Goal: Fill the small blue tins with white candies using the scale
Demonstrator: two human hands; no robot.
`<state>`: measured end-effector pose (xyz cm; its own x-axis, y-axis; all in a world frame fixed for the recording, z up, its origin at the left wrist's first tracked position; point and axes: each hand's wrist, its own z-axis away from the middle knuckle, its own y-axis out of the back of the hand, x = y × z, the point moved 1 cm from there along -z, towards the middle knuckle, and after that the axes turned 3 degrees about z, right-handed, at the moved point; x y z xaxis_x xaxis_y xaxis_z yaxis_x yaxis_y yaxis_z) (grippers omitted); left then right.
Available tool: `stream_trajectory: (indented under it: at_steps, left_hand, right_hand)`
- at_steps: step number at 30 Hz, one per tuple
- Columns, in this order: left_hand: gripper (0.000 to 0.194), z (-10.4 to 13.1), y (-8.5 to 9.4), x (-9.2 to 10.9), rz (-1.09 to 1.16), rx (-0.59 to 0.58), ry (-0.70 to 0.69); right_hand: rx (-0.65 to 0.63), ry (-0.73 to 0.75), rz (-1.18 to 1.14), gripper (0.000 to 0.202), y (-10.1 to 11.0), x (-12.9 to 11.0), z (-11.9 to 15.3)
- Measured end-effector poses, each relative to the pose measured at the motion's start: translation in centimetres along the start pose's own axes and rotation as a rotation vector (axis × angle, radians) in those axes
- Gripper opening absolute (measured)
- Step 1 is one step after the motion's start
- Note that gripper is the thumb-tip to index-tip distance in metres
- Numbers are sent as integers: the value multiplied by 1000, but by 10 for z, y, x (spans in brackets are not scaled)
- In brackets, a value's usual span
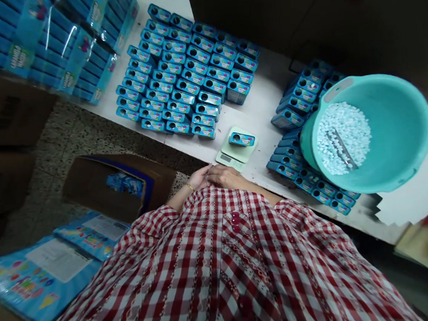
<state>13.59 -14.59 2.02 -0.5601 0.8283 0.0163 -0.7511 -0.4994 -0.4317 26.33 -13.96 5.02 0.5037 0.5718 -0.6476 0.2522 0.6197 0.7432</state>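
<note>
My left hand [200,177], with a gold bracelet at the wrist, and my right hand [227,176] are together at the table's front edge. The right hand lies partly over the left one's fingers. Both look closed, and no object shows in them. Just beyond them sits a pale green digital scale [227,161] with a small display. One small blue box [242,139] with a round dark hole in its top stands on the scale pan. My hands are near the scale's front edge.
Rows of similar blue boxes [188,86] stand behind the scale. More boxes [288,162] flank a turquoise tub [400,131] of white pellets [356,129] with a metal scoop [341,150]. Wrapped blue packs [60,49] and an open carton [90,190] are at left.
</note>
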Motion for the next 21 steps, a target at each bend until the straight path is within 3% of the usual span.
stream_trajectory:
  at_steps: [3, 6, 8, 10, 14, 21]
  left_hand:
    - [33, -1, 0, 3, -11, 5, -10]
    - [30, -2, 4, 8, 2, 22, -59]
    - [30, -2, 8, 12, 22, 51, -86]
    - [28, -1, 10, 17, 59, 77, -120]
    - [26, 4, 12, 26, 121, 89, -181]
    - [29, 12, 18, 37, 140, 141, -220]
  right_hand:
    - [138, -15, 4, 28, 6, 8, 11]
    - [462, -360, 100, 31, 17, 35, 33]
    - [584, -583, 165, 39, 23, 59, 47]
    - [547, -645, 179, 45, 27, 81, 55]
    - [488, -605, 135, 39, 36, 112, 49]
    - [650, -752, 120, 37, 66, 162, -26]
